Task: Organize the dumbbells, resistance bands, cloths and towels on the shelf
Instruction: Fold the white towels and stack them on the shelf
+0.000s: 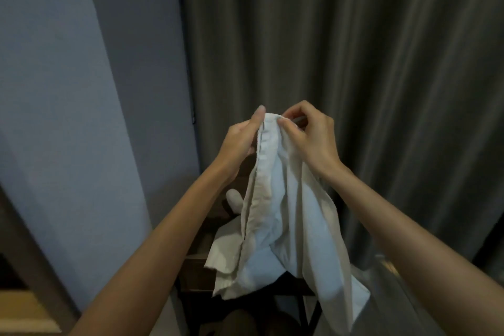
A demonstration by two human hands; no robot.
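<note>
Holds a white cloth (283, 215) up in the air, in front of a grey curtain (354, 49) and above a dark shelf (195, 273). Hangs lengthwise, long axis running top to bottom, upper end bunched at the hands, lower end spreading wide in front of the shelf; cannot tell whether touching it. Shows a stitched hem down the left side, nearly straight from the top.

Grips the upper end from the left with the left hand (240, 142): thumb (259, 114) straight, pointing up, pressed flat against the hem; remaining fingers hidden behind the fabric, so cannot tell how far curled. Pinches the top edge from the right with the right hand (308, 136): thumb and forefinger closed tight on a fold, other fingers (300, 110) curled in toward the palm. Sets both hands close together, with only the bunched top between them.

Leaves in view, on the shelf behind the left forearm, a white rolled towel (234, 199), just beside the hanging cloth's left edge. Stands next to a blue-grey wall (81, 90) at the left.
</note>
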